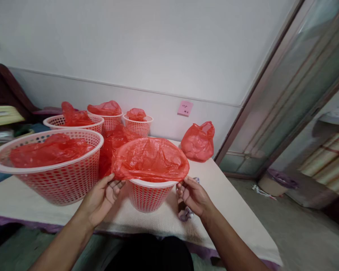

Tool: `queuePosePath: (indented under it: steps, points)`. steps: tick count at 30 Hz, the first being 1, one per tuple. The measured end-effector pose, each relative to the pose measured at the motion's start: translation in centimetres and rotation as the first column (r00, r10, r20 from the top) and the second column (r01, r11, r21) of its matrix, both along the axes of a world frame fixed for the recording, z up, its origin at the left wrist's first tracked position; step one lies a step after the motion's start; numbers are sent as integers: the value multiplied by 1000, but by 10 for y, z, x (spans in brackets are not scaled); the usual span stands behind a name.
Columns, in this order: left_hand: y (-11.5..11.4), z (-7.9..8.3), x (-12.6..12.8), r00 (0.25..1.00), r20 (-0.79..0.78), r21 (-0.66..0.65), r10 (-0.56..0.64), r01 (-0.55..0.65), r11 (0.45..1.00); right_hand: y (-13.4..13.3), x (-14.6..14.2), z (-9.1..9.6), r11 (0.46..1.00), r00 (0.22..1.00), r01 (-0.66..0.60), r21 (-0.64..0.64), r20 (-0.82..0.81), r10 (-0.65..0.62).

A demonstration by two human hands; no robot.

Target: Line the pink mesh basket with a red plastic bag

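Observation:
A pink perforated plastic basket stands upright before me with a red plastic bag lining it. The bag's mouth is stretched over the rim, and a strip of pale rim shows at the front. My left hand pinches the bag's edge at the front left of the basket. At the front right, my right hand grips the same edge between thumb and fingers. Close by my right hand, a small purple and dark item lies on the table, partly hidden.
A larger pink basket stands at the left, red plastic inside. Several smaller baskets line the wall. A filled red bag sits at the back right of the white-covered table. A pink note sticks to the wall.

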State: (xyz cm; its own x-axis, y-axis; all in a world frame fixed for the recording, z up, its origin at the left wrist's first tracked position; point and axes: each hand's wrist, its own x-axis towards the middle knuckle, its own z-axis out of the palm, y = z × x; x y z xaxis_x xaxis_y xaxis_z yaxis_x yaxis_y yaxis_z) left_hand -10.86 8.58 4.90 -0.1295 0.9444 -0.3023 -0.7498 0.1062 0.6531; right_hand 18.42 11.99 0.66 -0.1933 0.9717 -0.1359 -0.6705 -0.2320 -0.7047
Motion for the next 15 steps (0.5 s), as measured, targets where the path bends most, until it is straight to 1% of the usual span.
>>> queuePosePath:
  steps: [4, 8, 15]
  points:
    - [-8, -8, 7, 999, 26, 23, -37, 36, 999, -3, -2, 2, 999, 1000, -28, 33, -4, 29]
    - [-9, -16, 15, 998, 34, 87, -53, 50, 995, -5, -4, 6, 995, 997, -78, 62, 7, 78]
    - [-17, -17, 25, 994, 94, 229, -50, 27, 973, -4, -3, 5, 995, 998, -65, 74, -6, 66]
